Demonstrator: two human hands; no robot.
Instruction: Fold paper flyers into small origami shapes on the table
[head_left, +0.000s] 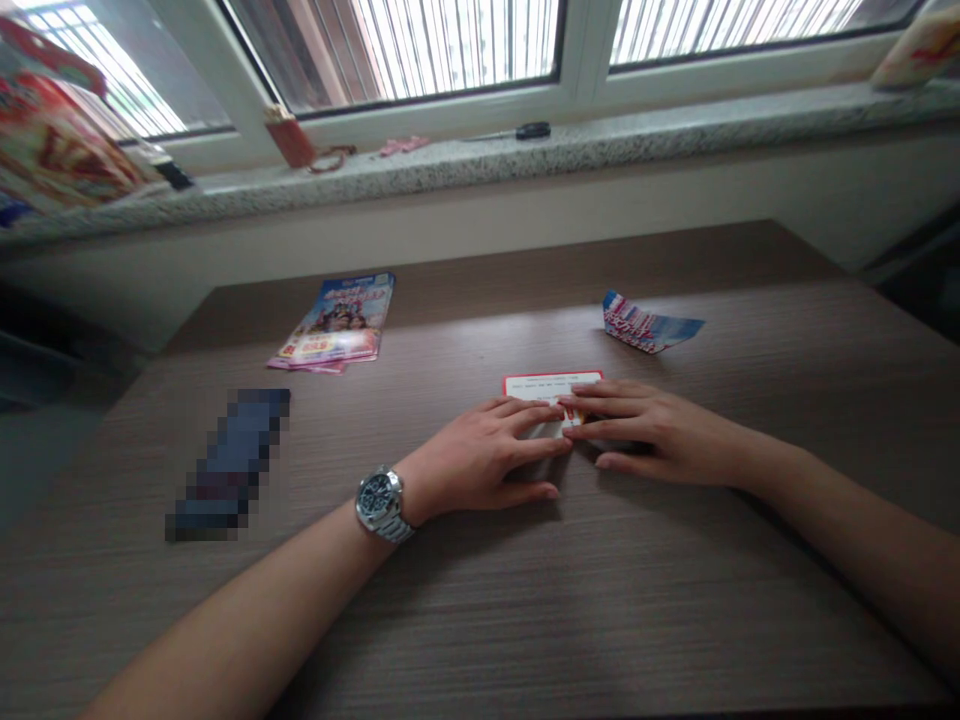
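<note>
A small white card with a red border (544,384) lies flat on the table, its lower part covered by my fingers. My left hand (499,455) rests palm down over the card's left side, fingers stretched out. From the other side, my right hand (656,435) reaches over the card's right part with its fingers spread. The fingertips of both hands meet or nearly meet over the card. Beyond my right hand sits a bent piece of blue and pink printed paper (649,325), one end raised off the table.
A stack of colourful printed leaflets (337,320) lies at the back left of the brown table (450,620). A dark pixelated object (232,460) is at the left. Along the stone windowsill (450,172) are a reddish case (290,137), a black-handled tool (532,131) and a red package (64,140).
</note>
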